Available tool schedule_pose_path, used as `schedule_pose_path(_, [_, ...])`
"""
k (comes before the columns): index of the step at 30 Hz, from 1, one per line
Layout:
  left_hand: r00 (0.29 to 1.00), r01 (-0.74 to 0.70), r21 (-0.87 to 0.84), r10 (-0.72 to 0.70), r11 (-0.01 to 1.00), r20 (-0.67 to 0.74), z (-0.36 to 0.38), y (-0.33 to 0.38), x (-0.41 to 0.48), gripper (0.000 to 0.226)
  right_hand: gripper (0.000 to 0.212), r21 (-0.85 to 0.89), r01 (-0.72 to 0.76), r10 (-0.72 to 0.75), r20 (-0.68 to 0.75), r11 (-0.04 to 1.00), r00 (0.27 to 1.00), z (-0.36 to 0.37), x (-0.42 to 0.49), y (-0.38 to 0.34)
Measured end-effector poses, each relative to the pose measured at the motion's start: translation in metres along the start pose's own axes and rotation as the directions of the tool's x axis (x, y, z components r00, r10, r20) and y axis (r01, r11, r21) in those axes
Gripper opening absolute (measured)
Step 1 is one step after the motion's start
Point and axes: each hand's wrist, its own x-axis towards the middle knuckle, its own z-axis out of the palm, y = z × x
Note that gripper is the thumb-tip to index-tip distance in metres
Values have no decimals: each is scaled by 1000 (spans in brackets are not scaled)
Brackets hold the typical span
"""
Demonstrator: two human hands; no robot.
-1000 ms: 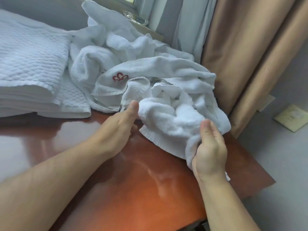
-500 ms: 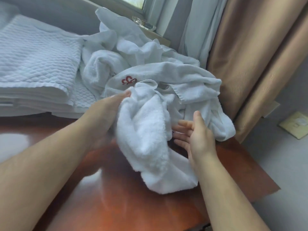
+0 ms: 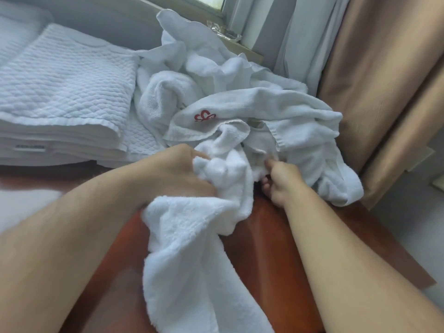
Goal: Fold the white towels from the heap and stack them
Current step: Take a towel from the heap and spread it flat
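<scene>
My L hand (image 3: 177, 174) grips the bunched towel (image 3: 192, 248), R hand (image 3: 281, 182) pinches its edge by the heap (image 3: 240, 97); soft, floppy, light, so prob best taken by corners

table (image 3: 276, 255): glossy red-brown | on it: folded stack (image 3: 62, 92) left; towel heap (image 3: 240, 111) behind

Hotel room by the look, tan curtains (image 3: 374, 75) at window, monogrammed towel heap (image 3: 240, 97), stacked quilted linens (image 3: 64, 92), glossy wooden table (image 3: 276, 248)
</scene>
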Motion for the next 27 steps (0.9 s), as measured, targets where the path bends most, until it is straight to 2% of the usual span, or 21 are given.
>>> schedule_pose_path(1, [999,-32,-2,32,999,33,-1,-1,-2,20,9,164,-38,38,1,986,999,-2,5,-3])
schedule_pose_path(2, [995,-65,-7,65,998,69,-1,-2,-2,23,15,288,-37,35,13,957,999,-4,8,-4])
schedule_pose_path(3, [990,-100,-27,103,995,98,-1,-3,-3,23,19,363,-22,15,24,932,1000,-5,8,-3])
schedule_pose_path(5, [981,-133,-86,144,987,129,-1,-6,-2,28,23,424,-6,-35,88,905,996,-8,-1,-1])
schedule_pose_path(7, [976,-134,-116,151,984,159,-1,-8,-2,38,33,402,28,-98,155,915,983,-11,-14,3])
schedule_pose_path(9, [971,-134,-134,158,982,182,-1,-8,-2,45,46,147,203,-214,68,968,974,-11,-34,8])
schedule_pose_path(11, [962,-138,-181,176,974,210,0,-9,-3,42,63,-257,371,-402,-79,892,912,-12,-51,10])
schedule_pose_path(12, [956,-146,-205,191,968,222,0,-8,-3,37,72,-339,365,-410,-67,867,910,-10,-61,7])
schedule_pose_path(14, [953,-148,-207,195,967,230,0,-8,-3,28,82,-332,223,-185,145,916,972,-3,-81,-4])
schedule_pose_path(15, [956,-146,-195,189,970,226,0,-8,-3,24,80,-362,160,-76,236,918,969,3,-89,-9])
schedule_pose_path(17, [961,-162,-172,195,972,198,4,-7,-2,16,63,-410,136,12,338,902,941,11,-91,-15])
schedule_pose_path(18, [965,-176,-161,202,971,167,5,-6,-1,11,50,-369,156,-5,377,917,926,15,-93,-17])
schedule_pose_path(19, [972,-190,-150,207,970,111,6,-6,1,6,40,-256,159,-51,385,953,922,18,-93,-19])
schedule_pose_path(21, [977,-205,-101,197,974,-87,9,-8,7,9,29,64,183,-194,271,981,943,26,-91,-28])
schedule_pose_path(22, [963,-198,-68,182,978,-197,9,-11,11,17,30,230,219,-269,215,948,939,24,-90,-36])
schedule_pose_path(24, [917,-171,-46,142,984,-372,6,-16,16,34,40,480,256,-393,211,839,895,11,-85,-53])
schedule_pose_path(26, [864,-142,-52,98,989,-495,3,-22,19,42,39,592,213,-405,211,778,890,-2,-82,-59])
schedule_pose_path(27, [838,-117,-55,69,992,-541,3,-25,21,49,41,559,191,-341,176,807,924,-8,-78,-51])
